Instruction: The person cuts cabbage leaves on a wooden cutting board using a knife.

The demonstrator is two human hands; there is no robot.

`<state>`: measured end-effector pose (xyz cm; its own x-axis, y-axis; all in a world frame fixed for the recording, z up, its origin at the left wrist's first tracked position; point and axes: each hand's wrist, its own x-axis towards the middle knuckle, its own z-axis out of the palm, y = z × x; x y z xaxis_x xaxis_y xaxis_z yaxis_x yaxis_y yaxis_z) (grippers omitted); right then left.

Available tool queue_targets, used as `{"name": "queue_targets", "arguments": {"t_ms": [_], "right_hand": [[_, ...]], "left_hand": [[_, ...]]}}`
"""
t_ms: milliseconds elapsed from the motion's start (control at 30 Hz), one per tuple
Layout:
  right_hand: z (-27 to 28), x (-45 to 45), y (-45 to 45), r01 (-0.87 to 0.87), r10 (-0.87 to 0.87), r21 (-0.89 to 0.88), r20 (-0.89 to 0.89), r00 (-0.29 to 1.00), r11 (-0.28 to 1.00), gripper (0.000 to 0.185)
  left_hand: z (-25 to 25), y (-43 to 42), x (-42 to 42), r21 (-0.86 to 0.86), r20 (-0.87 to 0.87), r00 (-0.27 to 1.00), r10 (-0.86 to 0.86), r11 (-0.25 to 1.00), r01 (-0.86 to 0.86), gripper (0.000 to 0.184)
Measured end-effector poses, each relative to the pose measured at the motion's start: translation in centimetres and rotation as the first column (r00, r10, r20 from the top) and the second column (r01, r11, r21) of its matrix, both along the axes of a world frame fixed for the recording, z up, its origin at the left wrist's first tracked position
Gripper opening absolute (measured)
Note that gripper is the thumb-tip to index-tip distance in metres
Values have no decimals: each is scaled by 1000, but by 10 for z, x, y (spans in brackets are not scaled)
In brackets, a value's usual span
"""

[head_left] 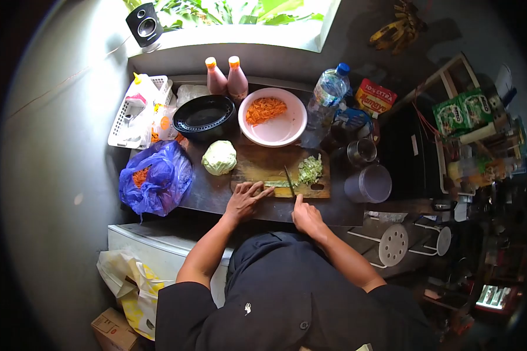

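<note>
On a wooden cutting board [257, 161] lies a thin pale-green strip of cabbage [278, 183]. My left hand [246, 199] rests at the board's near left edge, its fingertips pressed down on the strip's left end. A knife [290, 180] stands across the strip, its blade pointing away from me. Its handle is in my right hand [308, 217], which is closed around it with the index finger stretched along the top. Right of the blade is a small heap of chopped cabbage [310, 169]. A whole cabbage [219, 157] sits beside the board on the left.
Behind the board stand a pink bowl [298, 126] with shredded carrot [265, 110], a black oval dish [205, 115] and two bottles [237, 82]. A blue plastic bag [164, 181] lies left. A water bottle [328, 93] and a lidded container [373, 183] stand right.
</note>
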<state>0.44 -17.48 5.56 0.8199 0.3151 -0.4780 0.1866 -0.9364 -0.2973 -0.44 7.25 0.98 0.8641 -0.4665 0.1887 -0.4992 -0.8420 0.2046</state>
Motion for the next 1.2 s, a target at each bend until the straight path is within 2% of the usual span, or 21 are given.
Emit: {"name": "queue_targets", "arguments": {"t_ms": [133, 200, 300, 500, 567, 633, 667, 800, 933, 1100, 1200], "right_hand": [[3, -3, 2, -15, 15, 47, 1, 1000, 999, 50], [2, -5, 1, 5, -5, 50, -13, 1000, 999, 49], [4, -7, -5, 42, -40, 62, -31, 999, 997, 50], [1, -15, -7, 117, -116, 125, -17, 993, 985, 50], [1, -15, -4, 72, -75, 151, 18, 997, 986, 49], [3, -15, 0, 67, -72, 155, 24, 997, 986, 50], [1, -15, 2, 58, -63, 142, 31, 998, 988, 49], [-6, -16, 5, 57, -66, 104, 81, 995, 993, 48], [-1, -15, 4, 49, -56, 86, 75, 996, 995, 47], [14, -11, 15, 65, -68, 73, 47, 997, 995, 45], [7, -11, 19, 48, -55, 61, 122, 991, 997, 39]], "left_hand": [[-3, -1, 2, -16, 51, 998, 24, 1000, -23, 74], [3, -2, 3, -47, -32, 999, 37, 998, -39, 65], [-5, -2, 4, -93, -68, 996, 65, 993, -71, 57], [-5, -3, 8, -151, -52, 996, 68, 986, -75, 39], [-10, -2, 5, -136, -75, 994, 76, 987, -85, 45], [-13, -3, 6, -66, 87, 996, -15, 998, 21, 51], [-13, -2, 3, -21, 28, 998, -52, 998, 53, 62], [-8, -5, 2, 1, 18, 997, -76, 997, 76, 74], [-10, -12, -3, -33, 27, 998, -52, 998, 53, 75], [-8, -29, -6, 79, 44, 998, -50, 996, 46, 81], [-3, -29, -7, -5, -36, 999, -35, 999, 35, 79]]}}
